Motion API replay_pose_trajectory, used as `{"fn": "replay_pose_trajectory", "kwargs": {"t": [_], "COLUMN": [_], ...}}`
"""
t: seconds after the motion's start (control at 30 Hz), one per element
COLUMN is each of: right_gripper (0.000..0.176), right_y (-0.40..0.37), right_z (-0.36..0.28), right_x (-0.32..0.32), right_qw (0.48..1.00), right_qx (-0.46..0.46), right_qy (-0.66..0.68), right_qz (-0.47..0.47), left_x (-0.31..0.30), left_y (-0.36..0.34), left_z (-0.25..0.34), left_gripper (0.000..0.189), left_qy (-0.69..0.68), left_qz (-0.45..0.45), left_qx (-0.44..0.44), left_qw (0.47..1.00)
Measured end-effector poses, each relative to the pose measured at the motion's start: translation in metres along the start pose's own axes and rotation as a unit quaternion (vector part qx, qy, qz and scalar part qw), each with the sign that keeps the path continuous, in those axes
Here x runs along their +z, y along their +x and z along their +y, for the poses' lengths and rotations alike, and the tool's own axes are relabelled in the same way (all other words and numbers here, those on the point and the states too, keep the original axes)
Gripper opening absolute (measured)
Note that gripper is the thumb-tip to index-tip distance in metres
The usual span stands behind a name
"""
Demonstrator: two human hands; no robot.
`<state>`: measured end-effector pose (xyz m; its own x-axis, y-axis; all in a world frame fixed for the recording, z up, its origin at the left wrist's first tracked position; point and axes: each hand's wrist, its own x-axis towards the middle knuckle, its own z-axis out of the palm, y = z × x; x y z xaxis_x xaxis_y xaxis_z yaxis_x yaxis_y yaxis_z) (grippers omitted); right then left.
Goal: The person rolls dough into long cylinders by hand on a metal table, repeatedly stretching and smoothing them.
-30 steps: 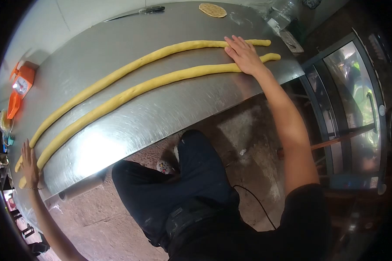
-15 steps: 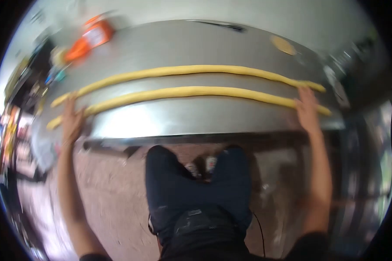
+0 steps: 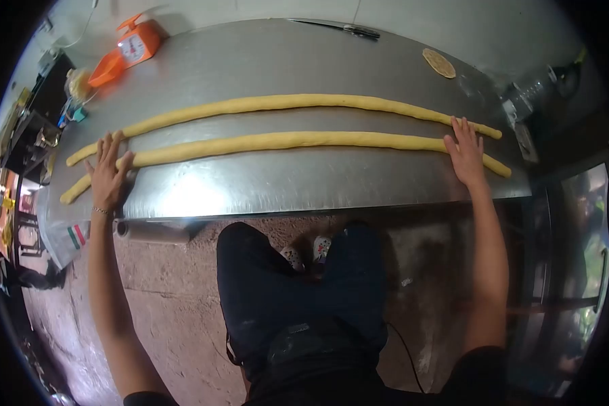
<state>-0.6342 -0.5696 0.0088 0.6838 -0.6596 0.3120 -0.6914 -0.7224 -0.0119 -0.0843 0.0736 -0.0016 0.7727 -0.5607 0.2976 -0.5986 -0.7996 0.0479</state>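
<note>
Two smooth yellow dough ropes (image 3: 291,141), long and slender

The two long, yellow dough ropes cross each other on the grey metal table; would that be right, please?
Not quite: the head view shows the two long, yellow dough ropes lying apart, side by side, on the grey metal table.

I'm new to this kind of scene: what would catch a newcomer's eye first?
Two long yellow dough-like ropes stretch across the grey metal table, with the left hand and right hand on them near opposite ends. Toward the table's back left stands a bright orange scale with a white dial.
</note>
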Motion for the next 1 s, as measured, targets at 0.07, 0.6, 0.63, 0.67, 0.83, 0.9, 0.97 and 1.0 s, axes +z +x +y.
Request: {"fn": "replay_pose_trajectory", "kwargs": {"t": [0.07, 0.6, 0.63, 0.67, 0.83, 0.9, 0.97, 1.0], "right_gripper": [0.071, 0.064, 0.067, 0.070, 0.085, 0.090, 0.091, 0.091], "right_y": [0.004, 0.019, 0.019, 0.015, 0.002, -0.005, -0.008, -0.006], "right_z": [-0.001, 0.005, 0.003, 0.003, -0.005, 0.016, 0.049, 0.055], "right_x": [0.004, 0.021, 0.022, 0.025, 0.014, 0.009, 0.013, 0.010], "right_qw": [1.000, 0.985, 0.986, 0.985, 0.984, 0.979, 0.979, 0.978], "right_qx": [0.004, -0.083, -0.066, -0.052, 0.124, 0.182, 0.191, 0.196], "right_qy": [0.006, 0.065, 0.067, 0.078, -0.056, -0.065, -0.049, -0.050], "right_qz": [0.007, 0.138, 0.141, 0.145, 0.115, 0.067, 0.055, 0.044], "left_x": [-0.001, 0.027, 0.030, 0.034, 0.053, 0.057, 0.068, 0.056], "left_y": [0.005, 0.030, 0.031, 0.031, 0.029, 0.016, 0.015, 0.009], "left_z": [-0.002, -0.043, -0.043, -0.046, -0.085, -0.104, -0.157, -0.150], "left_gripper": [0.075, 0.064, 0.064, 0.065, 0.064, 0.065, 0.066, 0.065], "left_qy": [0.010, -0.117, -0.062, -0.043, 0.069, 0.087, 0.119, 0.085], "left_qz": [0.009, 0.056, 0.057, 0.059, 0.099, 0.122, 0.104, 0.088], "left_qx": [0.005, 0.107, 0.093, 0.093, 0.031, -0.004, -0.033, -0.084], "left_qw": [1.000, 0.986, 0.992, 0.993, 0.992, 0.989, 0.987, 0.989]}}
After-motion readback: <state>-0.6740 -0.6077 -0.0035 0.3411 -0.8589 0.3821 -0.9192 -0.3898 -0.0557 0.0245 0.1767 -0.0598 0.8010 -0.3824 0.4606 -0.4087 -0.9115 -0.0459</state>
